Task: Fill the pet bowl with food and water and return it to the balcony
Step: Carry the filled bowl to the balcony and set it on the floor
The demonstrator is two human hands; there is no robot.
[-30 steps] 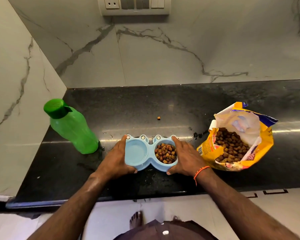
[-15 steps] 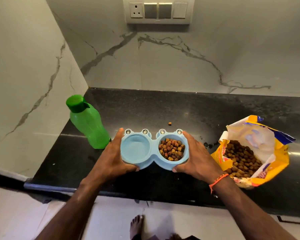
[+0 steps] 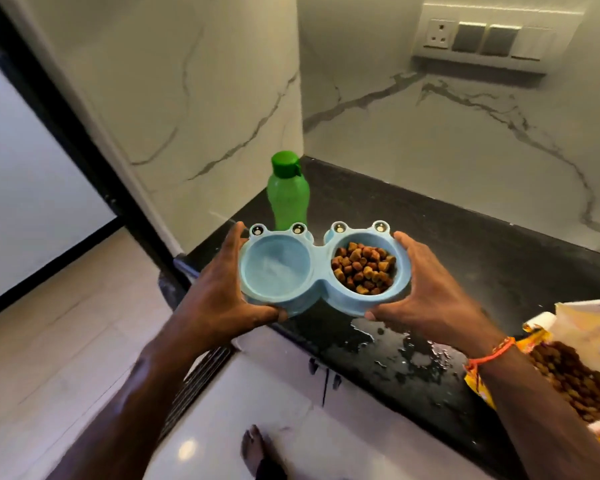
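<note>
A light blue double pet bowl (image 3: 317, 268) with frog-eye bumps is held level in the air above the counter's front left corner. Its left cup holds clear water; its right cup holds brown kibble (image 3: 362, 270). My left hand (image 3: 222, 299) grips the bowl's left end, thumb on the rim. My right hand (image 3: 426, 296) grips the right end, with an orange thread at the wrist. Behind the bowl a green capped bottle (image 3: 287, 194) stands upright on the black counter (image 3: 482, 258).
An open yellow kibble bag (image 3: 575, 368) lies at the counter's right edge. Spilled water (image 3: 395, 344) wets the counter near its front. Marble walls meet in the corner behind, with a switch panel (image 3: 482, 38) above. A dark-framed doorway (image 3: 39, 188) opens to the left. My bare foot (image 3: 253, 448) stands on pale floor.
Both hands lifted the bowl off the counter and carried it left toward the corner edge. The view swung left, bringing the doorway into sight and pushing the bag to the right edge.
</note>
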